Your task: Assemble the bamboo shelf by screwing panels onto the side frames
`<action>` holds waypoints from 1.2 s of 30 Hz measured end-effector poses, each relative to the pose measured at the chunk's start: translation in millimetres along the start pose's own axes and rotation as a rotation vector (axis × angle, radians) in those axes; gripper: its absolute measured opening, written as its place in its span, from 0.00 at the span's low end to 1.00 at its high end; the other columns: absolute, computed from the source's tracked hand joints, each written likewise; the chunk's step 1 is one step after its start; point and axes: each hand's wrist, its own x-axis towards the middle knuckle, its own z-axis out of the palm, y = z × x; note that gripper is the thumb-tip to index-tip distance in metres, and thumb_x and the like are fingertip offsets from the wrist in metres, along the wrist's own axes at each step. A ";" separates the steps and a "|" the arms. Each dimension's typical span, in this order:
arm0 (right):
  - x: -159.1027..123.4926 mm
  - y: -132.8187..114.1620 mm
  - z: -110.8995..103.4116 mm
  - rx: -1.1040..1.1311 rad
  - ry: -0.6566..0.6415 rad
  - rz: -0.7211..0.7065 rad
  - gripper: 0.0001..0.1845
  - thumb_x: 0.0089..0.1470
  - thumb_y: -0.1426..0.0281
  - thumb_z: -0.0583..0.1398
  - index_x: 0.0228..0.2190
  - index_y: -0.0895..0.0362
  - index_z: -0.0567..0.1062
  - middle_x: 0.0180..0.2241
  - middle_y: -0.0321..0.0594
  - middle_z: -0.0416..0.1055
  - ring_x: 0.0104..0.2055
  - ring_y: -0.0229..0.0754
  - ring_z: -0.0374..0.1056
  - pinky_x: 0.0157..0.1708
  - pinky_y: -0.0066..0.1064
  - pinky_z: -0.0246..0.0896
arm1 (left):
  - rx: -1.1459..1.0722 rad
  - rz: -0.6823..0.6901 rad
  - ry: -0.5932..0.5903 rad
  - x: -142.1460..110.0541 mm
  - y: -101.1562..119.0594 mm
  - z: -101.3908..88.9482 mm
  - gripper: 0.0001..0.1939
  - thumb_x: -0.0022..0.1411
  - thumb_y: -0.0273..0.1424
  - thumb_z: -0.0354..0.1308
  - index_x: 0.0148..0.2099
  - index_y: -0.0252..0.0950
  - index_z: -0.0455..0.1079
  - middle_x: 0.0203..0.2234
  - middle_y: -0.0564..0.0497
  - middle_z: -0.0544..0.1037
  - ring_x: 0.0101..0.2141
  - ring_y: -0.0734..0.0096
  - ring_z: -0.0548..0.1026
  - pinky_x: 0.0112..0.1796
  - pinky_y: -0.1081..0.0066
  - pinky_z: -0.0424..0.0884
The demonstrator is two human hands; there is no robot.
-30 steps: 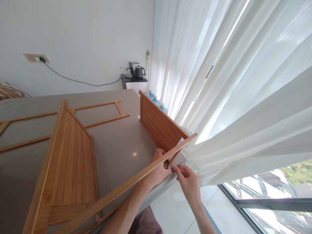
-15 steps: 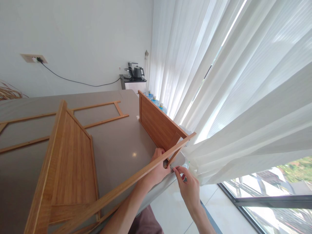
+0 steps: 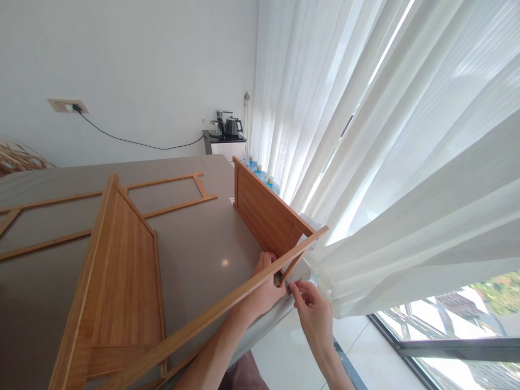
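Note:
A partly assembled wooden shelf unit stands on the table, with a long rail (image 3: 227, 297) running toward me and an upright panel (image 3: 264, 203) at its far right end. My left hand (image 3: 266, 287) reaches beneath the rail, its fingers closed around the wooden frame at the lower corner by that panel; the rail partly covers it. Just right of it, my right hand (image 3: 312, 303) pinches a thin metal hex key (image 3: 299, 280) between thumb and fingers, its tip at the same corner. The screw there is too small to make out.
Another upright wooden panel (image 3: 125, 276) stands at left. A ladder-like wooden frame (image 3: 179, 207) lies on the grey table (image 3: 199, 244). White curtains (image 3: 365, 189) hang close at right. A kettle (image 3: 233, 127) sits on a cabinet beyond, near several water bottles (image 3: 260, 172).
My right hand's fingers shift slightly around the hex key, which shows at a changed angle. My left hand keeps its hold on the corner. The view tilts a little.

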 end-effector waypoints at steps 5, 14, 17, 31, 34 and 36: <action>9.1 -3.7 -4.0 0.076 -0.066 0.112 0.28 0.58 0.43 0.60 0.34 0.57 0.78 0.26 0.42 0.80 0.23 0.44 0.74 0.22 0.30 0.67 | 0.005 0.009 -0.003 -0.2 -2.9 1.6 0.19 0.53 0.22 0.62 0.43 0.40 0.59 0.44 0.48 0.70 0.47 0.61 0.73 0.49 0.62 0.71; -2.8 -0.6 -7.1 -0.054 0.022 -0.018 0.29 0.58 0.41 0.58 0.33 0.54 0.79 0.30 0.42 0.80 0.26 0.42 0.70 0.27 0.30 0.66 | 0.002 0.008 -0.004 0.4 -1.5 1.0 0.20 0.52 0.21 0.62 0.43 0.40 0.58 0.45 0.48 0.70 0.47 0.61 0.73 0.50 0.62 0.70; -4.7 1.7 -4.8 -0.112 0.043 -0.097 0.27 0.61 0.44 0.56 0.32 0.53 0.80 0.30 0.40 0.79 0.26 0.40 0.68 0.27 0.29 0.64 | -0.004 0.013 -0.005 0.2 -1.4 1.1 0.19 0.53 0.22 0.62 0.43 0.40 0.58 0.44 0.49 0.70 0.47 0.62 0.73 0.50 0.62 0.71; -4.6 6.1 0.1 -0.083 0.045 -0.246 0.21 0.64 0.50 0.58 0.37 0.53 0.82 0.36 0.43 0.81 0.34 0.45 0.75 0.37 0.34 0.69 | -0.007 0.016 0.000 0.4 -4.6 3.6 0.20 0.53 0.21 0.62 0.44 0.40 0.59 0.45 0.49 0.70 0.48 0.61 0.73 0.50 0.63 0.70; -2.8 3.5 1.1 -0.047 0.042 -0.161 0.22 0.62 0.49 0.60 0.35 0.53 0.81 0.33 0.43 0.81 0.31 0.44 0.75 0.34 0.33 0.69 | -0.010 0.006 -0.001 0.5 -2.1 2.4 0.20 0.53 0.21 0.62 0.43 0.40 0.58 0.45 0.49 0.70 0.48 0.62 0.73 0.50 0.63 0.70; -0.2 0.9 1.8 -0.010 0.034 -0.081 0.22 0.61 0.49 0.61 0.34 0.54 0.80 0.30 0.41 0.80 0.27 0.43 0.73 0.29 0.32 0.69 | -0.010 0.001 -0.001 0.4 -0.8 1.5 0.20 0.53 0.21 0.62 0.44 0.40 0.58 0.45 0.49 0.70 0.48 0.61 0.73 0.50 0.63 0.70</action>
